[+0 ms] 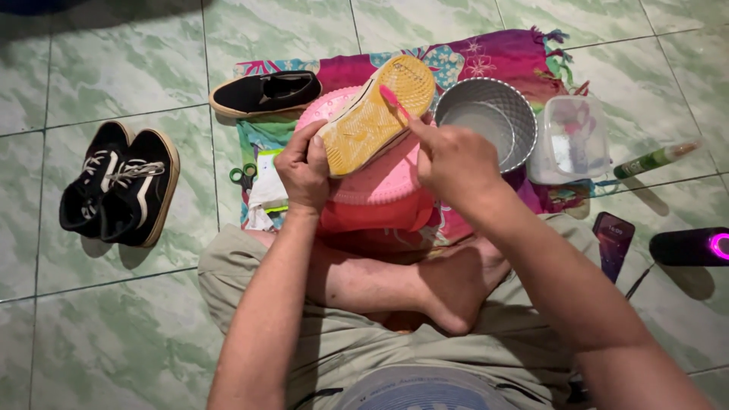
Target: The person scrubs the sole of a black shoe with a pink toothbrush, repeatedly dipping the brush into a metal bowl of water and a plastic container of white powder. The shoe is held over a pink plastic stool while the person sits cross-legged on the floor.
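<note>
My left hand (304,167) grips the heel end of a shoe (377,114) turned sole-up, its tan rubber sole facing me. My right hand (452,159) holds a pink toothbrush (394,99) with its head pressed on the sole near the middle. The shoe is held over an upturned pink plastic basin (383,182) in front of my crossed legs.
A metal bowl (497,106) with water and a clear plastic tub (573,140) sit on a colourful cloth (501,57). One black shoe (266,93) lies behind, a laced pair (121,186) at left. Green scissors (243,176), a spray bottle (654,159), a phone (612,243) and a speaker (691,247) lie around.
</note>
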